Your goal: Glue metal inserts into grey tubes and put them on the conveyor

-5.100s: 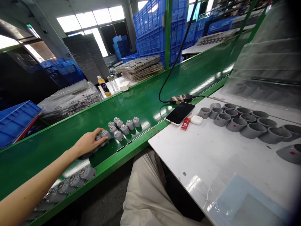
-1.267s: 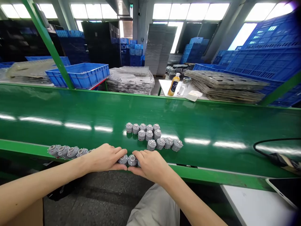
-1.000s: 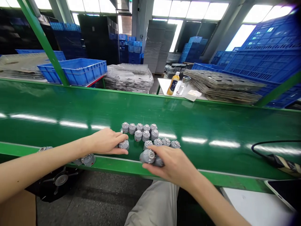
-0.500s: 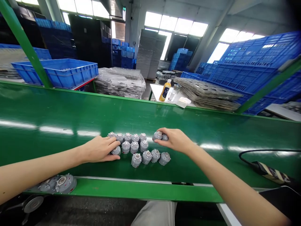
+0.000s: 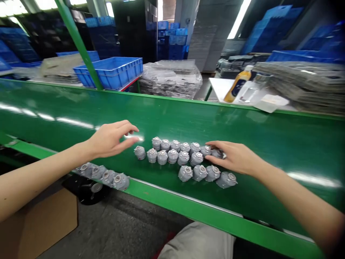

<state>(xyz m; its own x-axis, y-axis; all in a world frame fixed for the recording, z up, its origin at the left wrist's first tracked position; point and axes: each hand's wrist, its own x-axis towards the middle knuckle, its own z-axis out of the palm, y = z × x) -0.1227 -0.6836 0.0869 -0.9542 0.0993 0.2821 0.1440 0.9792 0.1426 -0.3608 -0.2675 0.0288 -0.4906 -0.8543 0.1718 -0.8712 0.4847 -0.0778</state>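
At far left, one piece of cardboard (image 5: 51, 219) lies low, beneath the green belt (image 5: 151, 118). On the near rail (image 5: 215, 219) at least four grey parts (image 5: 120, 181) stand in a line; whether the forearm hides more cannot be told. Beyond the belt, one green post (image 5: 81, 46) rises in front of one blue crate (image 5: 115, 73).

The left hand (image 5: 113, 138) hangs over the belt, thumb and fingers apart with nothing between them, near the first part of the middle row. One plastic-wrapped stack (image 5: 172, 79) sits past the far edge.

Mid-belt, the parts form three rows, all tops up. The middle row (image 5: 173, 157) has six, its leftmost a little off from the next. The back row (image 5: 175, 145) has five free ones, and the front row (image 5: 199, 173), set further right, has four, the last one leaning. One trouser leg (image 5: 201, 242) shows below.

At the back row's right end, the right hand (image 5: 229, 154) has thumb and fingers clamped on two parts (image 5: 206, 150); whether they rest on the belt is unclear. Behind, one bottle (image 5: 238, 84) and one glass jar (image 5: 252, 91) stand on one white table (image 5: 219, 86).
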